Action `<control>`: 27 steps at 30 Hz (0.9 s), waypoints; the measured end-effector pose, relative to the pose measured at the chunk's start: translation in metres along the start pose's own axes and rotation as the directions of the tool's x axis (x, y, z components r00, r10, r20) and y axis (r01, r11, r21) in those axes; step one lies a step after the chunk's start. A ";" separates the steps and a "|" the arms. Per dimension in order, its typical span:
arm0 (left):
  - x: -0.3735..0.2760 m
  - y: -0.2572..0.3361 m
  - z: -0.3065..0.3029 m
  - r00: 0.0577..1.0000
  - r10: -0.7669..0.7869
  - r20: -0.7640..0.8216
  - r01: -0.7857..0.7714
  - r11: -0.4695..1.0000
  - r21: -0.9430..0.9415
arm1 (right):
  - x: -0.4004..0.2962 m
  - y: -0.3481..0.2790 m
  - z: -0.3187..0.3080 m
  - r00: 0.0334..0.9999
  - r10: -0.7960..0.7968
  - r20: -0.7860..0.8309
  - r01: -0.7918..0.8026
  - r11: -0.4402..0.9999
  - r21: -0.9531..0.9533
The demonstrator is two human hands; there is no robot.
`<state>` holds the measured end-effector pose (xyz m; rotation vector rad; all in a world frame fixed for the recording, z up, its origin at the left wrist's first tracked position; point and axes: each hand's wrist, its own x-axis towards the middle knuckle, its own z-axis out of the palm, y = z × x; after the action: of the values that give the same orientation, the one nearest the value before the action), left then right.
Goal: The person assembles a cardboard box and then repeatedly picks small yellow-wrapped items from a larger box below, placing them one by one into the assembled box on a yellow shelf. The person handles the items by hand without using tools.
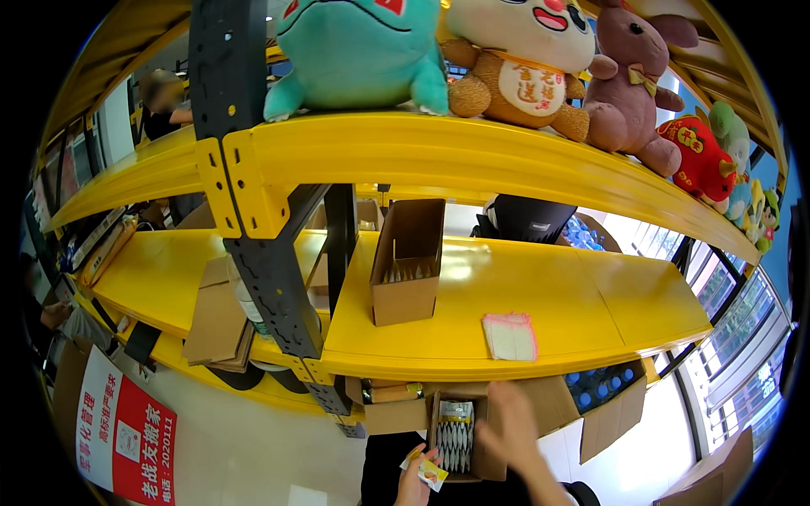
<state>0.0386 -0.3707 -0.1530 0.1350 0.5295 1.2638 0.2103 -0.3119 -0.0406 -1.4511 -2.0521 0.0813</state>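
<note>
My left hand (414, 482) holds a small yellow-and-white sachet (433, 475) at the bottom of the view. Right beside it is an open cardboard box (490, 465), packed with rows of upright silvery sachets (454, 436). My right hand (509, 430), blurred, is raised over the right side of that box with fingers spread, and nothing shows in it. On the yellow shelf (544, 284) ahead stands a tall open cardboard box (405, 305) with sachets (408, 272) low inside. A folded white cloth with pink edging (510, 337) lies near the shelf's front edge.
A black perforated post (272, 284) rises left of centre. Several plush toys (354, 63) line the upper shelf. Below are a box of blue-capped bottles (604, 389) and another carton (397, 417). Flattened cardboard (218, 316) leans left. People (161, 104) are at far left.
</note>
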 end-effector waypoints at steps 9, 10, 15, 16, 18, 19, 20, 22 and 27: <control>0.011 -0.002 -0.015 0.964 -0.249 0.097 0.263 0.946 -0.189 | 0.060 0.038 0.005 0.992 0.033 -0.122 -0.074 0.935 -0.347; 0.013 -0.004 -0.018 0.970 -0.233 0.067 0.241 0.949 -0.202 | 0.048 0.033 0.010 0.983 0.090 -0.157 -0.141 0.925 -0.352; 0.011 0.005 -0.017 0.982 -0.099 0.164 0.131 0.971 -0.201 | -0.016 -0.038 0.062 0.978 0.081 -0.193 -0.075 0.996 0.039; 0.006 0.010 -0.018 0.990 -0.121 0.068 0.132 0.973 -0.187 | -0.024 -0.050 0.068 0.996 -0.017 0.090 -0.003 0.976 0.218; 0.008 0.010 -0.021 0.994 -0.105 -0.038 0.100 0.987 -0.127 | -0.077 -0.090 0.084 0.981 0.022 0.194 -0.103 0.901 0.422; 0.009 0.010 -0.022 0.991 -0.092 -0.094 0.083 0.992 -0.097 | -0.088 -0.106 0.083 0.977 0.098 0.189 -0.179 0.855 0.487; 0.006 0.013 -0.013 0.961 -0.101 -0.259 0.091 0.995 -0.050 | -0.100 -0.102 0.087 0.975 0.068 0.213 -0.153 0.896 0.416; 0.010 0.020 -0.019 0.967 -0.145 -0.210 0.109 0.978 -0.176 | -0.110 -0.096 0.087 0.965 -0.015 0.261 -0.084 0.928 0.364; 0.015 0.009 -0.024 0.980 -0.021 -0.200 -0.012 0.986 -0.163 | -0.096 -0.070 0.102 0.937 -0.221 0.271 0.104 0.915 0.389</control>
<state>0.0235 -0.3583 -0.1751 -0.1339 0.5960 1.3190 0.1192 -0.3933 -0.1390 -1.0775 -2.2459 0.6308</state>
